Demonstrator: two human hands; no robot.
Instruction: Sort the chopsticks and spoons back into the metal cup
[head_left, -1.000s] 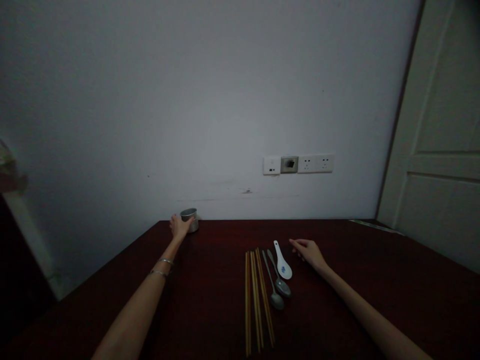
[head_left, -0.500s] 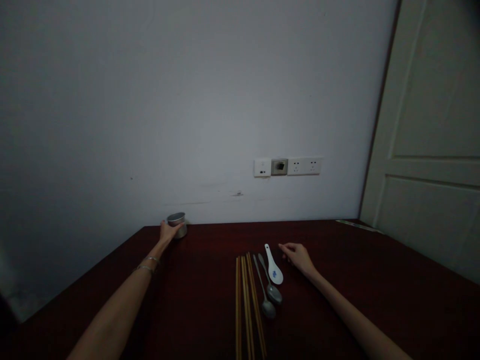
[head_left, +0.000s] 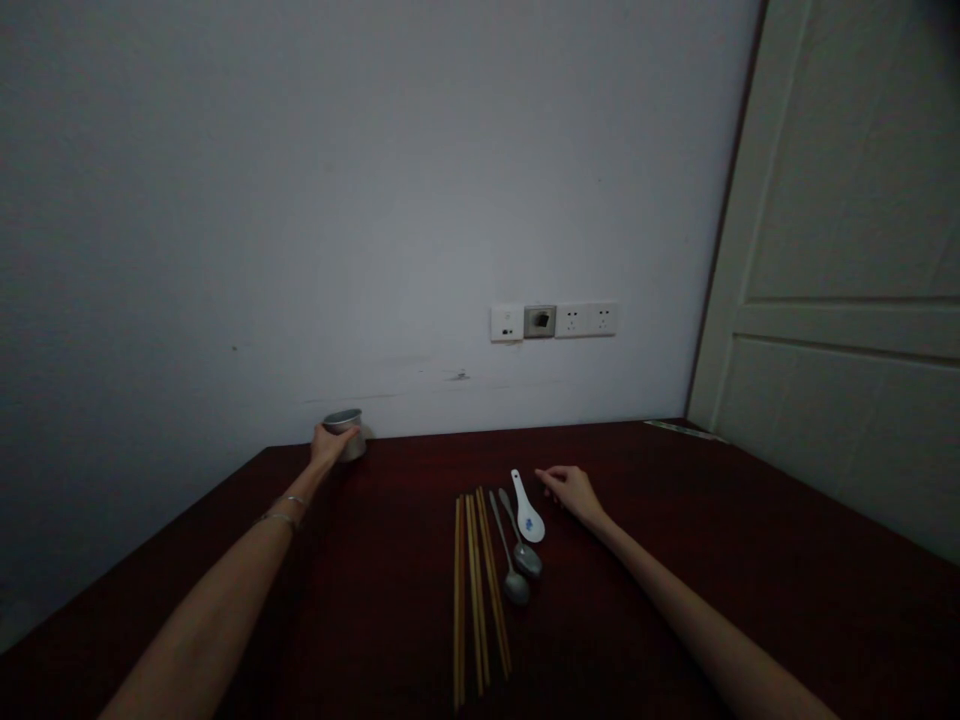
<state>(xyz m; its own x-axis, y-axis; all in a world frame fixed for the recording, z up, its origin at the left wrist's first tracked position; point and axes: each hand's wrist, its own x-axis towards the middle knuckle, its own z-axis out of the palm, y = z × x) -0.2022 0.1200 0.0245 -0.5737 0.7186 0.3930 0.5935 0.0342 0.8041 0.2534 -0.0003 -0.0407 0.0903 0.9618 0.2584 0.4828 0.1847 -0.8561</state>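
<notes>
At the table's far left, against the wall, stands a grey metal cup [head_left: 351, 443]. My left hand [head_left: 328, 443] is closed round its near left side, with the thumb across the front. My right hand [head_left: 571, 490] rests on the table, empty, its fingers loosely bent and apart. Just left of it lies a white soup spoon [head_left: 529, 518] with a blue mark, not touched by the hand. Beside that lie two metal spoons, a longer one [head_left: 515, 586] and another with a wide bowl [head_left: 528, 560]. Several wooden chopsticks [head_left: 472, 580] lie lengthwise to their left.
The dark red table [head_left: 375, 560] meets a pale wall [head_left: 420, 200] at the back. Sockets and switches [head_left: 555, 321] sit on the wall above it. A light door [head_left: 840, 370] stands at the right, and a thin flat strip [head_left: 686, 430] lies at the far right edge.
The whole view has shifted, so everything sits a little further left and higher. Against the table corner, the cup and my left hand have moved slightly right. My right hand stays by the white spoon.
</notes>
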